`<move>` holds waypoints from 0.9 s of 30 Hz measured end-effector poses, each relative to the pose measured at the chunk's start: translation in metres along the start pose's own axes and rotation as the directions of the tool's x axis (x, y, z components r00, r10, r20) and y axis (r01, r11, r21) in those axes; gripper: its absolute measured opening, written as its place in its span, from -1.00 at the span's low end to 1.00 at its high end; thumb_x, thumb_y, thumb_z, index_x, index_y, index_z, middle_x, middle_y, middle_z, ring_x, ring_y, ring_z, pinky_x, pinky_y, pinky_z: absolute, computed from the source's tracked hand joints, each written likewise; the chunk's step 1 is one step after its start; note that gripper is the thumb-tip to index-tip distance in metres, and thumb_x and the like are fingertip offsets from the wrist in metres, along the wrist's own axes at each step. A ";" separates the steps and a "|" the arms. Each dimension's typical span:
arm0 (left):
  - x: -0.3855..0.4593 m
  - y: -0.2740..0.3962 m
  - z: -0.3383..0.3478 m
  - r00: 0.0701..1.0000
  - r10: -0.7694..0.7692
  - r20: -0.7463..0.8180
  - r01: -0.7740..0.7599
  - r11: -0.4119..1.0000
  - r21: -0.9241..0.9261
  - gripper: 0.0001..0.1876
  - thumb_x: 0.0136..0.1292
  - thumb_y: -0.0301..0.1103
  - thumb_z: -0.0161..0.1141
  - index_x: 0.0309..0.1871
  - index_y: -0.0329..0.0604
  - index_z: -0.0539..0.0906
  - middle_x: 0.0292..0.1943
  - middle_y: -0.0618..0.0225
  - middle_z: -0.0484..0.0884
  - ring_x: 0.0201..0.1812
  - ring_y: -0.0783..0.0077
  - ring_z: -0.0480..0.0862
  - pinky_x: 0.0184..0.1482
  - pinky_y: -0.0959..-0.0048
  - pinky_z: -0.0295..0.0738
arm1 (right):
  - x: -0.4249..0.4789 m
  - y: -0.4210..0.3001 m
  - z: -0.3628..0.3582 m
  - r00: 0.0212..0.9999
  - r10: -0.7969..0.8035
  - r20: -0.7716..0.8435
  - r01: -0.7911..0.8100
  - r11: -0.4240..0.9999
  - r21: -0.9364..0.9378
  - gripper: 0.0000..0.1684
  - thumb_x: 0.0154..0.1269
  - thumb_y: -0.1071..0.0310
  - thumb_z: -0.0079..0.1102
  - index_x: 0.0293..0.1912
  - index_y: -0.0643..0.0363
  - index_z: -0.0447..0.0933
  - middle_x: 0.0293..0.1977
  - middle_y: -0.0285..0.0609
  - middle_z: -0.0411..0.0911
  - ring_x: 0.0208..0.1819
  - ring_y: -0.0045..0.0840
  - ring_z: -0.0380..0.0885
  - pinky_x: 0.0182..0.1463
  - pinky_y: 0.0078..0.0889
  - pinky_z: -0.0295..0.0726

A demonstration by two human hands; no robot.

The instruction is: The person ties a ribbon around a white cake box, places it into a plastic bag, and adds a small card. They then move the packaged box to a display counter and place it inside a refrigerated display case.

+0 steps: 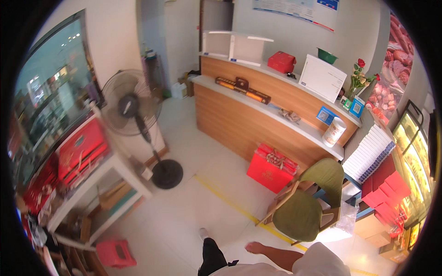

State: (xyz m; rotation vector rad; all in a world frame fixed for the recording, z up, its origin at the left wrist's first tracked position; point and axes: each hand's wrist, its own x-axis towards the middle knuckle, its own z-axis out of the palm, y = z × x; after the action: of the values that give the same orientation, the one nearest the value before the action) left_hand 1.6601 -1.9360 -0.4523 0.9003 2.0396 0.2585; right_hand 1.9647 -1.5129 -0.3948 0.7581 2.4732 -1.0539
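Observation:
My right hand hangs low over the tiled floor, left of a green upholstered chair, and touches nothing that I can see. It is small and blurred, so its fingers do not show clearly. My left hand is out of view. Before me stands a wood-fronted counter with a pale top. On the floor against it rests a red gift bag with a ribbon. A white canister stands on the counter's lower ledge, near a crumpled brown item and dark boxes.
A black pedestal fan stands left of the counter. Red gift boxes lie on a white shelf unit, with a pink plastic stool below. Stacked white boxes and a lit display case are at right. Yellow tape crosses the floor.

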 end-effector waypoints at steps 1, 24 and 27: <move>0.049 0.016 -0.033 0.999 0.023 0.047 -0.025 0.999 0.047 -0.74 0.20 -0.23 0.04 -0.10 -0.09 0.56 -0.14 0.16 0.59 -0.26 0.23 0.62 -0.20 0.19 0.51 | -0.007 0.053 0.021 0.994 -0.102 0.037 0.108 0.966 -0.233 -0.73 0.19 0.25 -0.14 -0.44 0.14 0.51 -0.37 -0.01 0.55 -0.33 -0.10 0.52 -0.23 -0.04 0.48; 0.744 0.575 -0.432 0.794 0.408 0.451 -0.451 0.892 -0.012 -0.75 0.17 -0.28 0.11 -0.16 -0.23 0.57 -0.31 0.32 0.62 -0.30 0.48 0.58 -0.18 0.47 0.48 | 0.340 0.101 -0.849 0.569 0.430 -0.701 0.640 0.303 0.706 -0.43 0.26 -0.11 -0.04 0.02 0.16 0.36 -0.07 -0.16 0.46 -0.05 -0.40 0.46 -0.18 -0.28 0.54; 0.768 0.630 -0.497 0.914 0.336 0.228 -0.320 0.942 -0.105 -0.79 0.18 -0.32 0.10 -0.22 -0.26 0.59 -0.34 0.32 0.62 -0.31 0.48 0.58 -0.18 0.45 0.48 | 0.316 0.030 -1.037 0.613 0.206 -0.762 0.707 0.286 0.646 -0.28 0.33 -0.23 -0.38 0.06 0.23 0.33 -0.12 -0.05 0.51 -0.16 -0.38 0.53 -0.18 -0.24 0.55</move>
State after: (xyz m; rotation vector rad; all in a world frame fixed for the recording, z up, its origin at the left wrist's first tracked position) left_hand 1.3076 -0.8887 -0.3360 1.1736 1.6400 0.3756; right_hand 1.6230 -0.6207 0.1186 1.2567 2.3320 -3.0920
